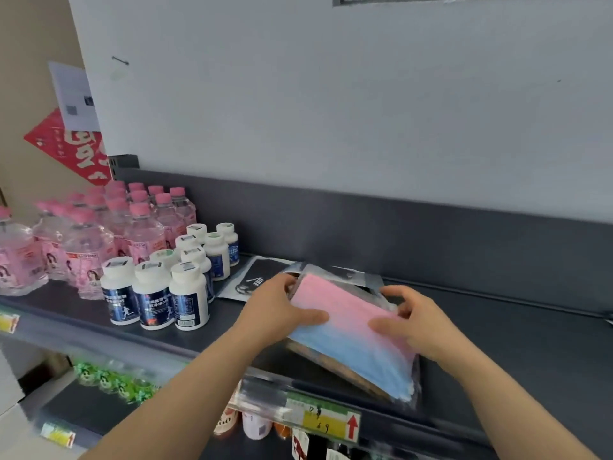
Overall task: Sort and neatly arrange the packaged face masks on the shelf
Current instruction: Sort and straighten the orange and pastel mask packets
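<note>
Just below the pack, on the front rail of the shelf: a yellow tag with a red arrow. The pack itself: pink on the far half, blue on the near half, in clear wrap, lying tilted on darker packs near the shelf's front edge.

At its left end, the left hand: thumb flat on top, fingers curled round the far edge, gripping. At its right end, the right hand: thumb on top, fingers bent round the far corner, gripping too.

Just behind the pack to the left, partly under it: a black pack, lying flat. Farther left: white-capped jars with dark blue labels, upright in a cluster. Beyond those, further left again: pink-capped bottles in rows.

Behind the pack: a dark back rail, then a grey wall. High up to the pack's far left: a red sign and a white paper.
</note>
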